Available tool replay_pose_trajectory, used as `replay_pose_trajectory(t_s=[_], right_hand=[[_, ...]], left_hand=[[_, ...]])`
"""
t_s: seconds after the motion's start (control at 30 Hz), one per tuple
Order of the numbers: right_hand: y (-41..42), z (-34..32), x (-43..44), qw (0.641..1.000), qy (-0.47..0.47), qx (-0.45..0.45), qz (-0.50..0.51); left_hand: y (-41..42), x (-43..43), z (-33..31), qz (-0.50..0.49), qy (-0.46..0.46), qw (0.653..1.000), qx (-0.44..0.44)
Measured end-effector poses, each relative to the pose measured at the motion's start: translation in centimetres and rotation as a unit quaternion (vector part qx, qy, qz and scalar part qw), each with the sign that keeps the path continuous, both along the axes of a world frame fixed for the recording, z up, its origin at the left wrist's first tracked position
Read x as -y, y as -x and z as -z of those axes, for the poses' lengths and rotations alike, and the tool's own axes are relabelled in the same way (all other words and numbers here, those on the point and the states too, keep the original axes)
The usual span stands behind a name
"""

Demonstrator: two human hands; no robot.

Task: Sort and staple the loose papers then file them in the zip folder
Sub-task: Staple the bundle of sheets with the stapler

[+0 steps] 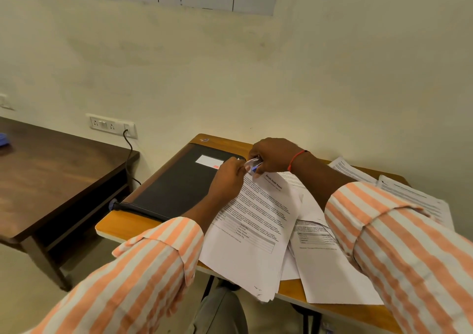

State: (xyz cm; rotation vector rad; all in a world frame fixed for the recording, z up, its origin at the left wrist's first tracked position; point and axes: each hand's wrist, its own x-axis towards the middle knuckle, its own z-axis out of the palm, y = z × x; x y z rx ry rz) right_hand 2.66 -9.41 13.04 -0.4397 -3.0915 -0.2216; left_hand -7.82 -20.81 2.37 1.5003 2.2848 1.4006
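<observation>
Blue-white stapler (254, 166) clamped in right hand (275, 156) fingers (256, 154), left hand (227, 179) pinches papers (256, 221) corner; sheets (414, 198) at 3 o'clock, folder (176, 184) filing left.

Orange-striped sleeves (143, 269); red wristband (297, 158), perhaps thread

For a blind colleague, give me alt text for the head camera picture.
A person's right hand grips a small stapler at the top corner of a stack of printed papers, which the left hand pinches. A black zip folder lies closed beside it on the wooden desk, with loose sheets to the right.
</observation>
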Motion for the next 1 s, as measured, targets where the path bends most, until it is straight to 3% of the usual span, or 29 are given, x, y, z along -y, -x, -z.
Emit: replay_pose_trajectory(t_s=[0.7,1.0], right_hand=[[0.6,0.9,-0.2,0.999,0.031,-0.024,0.018],[-0.2,1.3,-0.5,0.998,0.058,-0.023,0.025]], left_hand=[[0.2,0.0,0.8,-0.001,-0.009,1.000,-0.003],[0.2,0.0,0.8,-0.021,-0.022,0.998,0.048]])
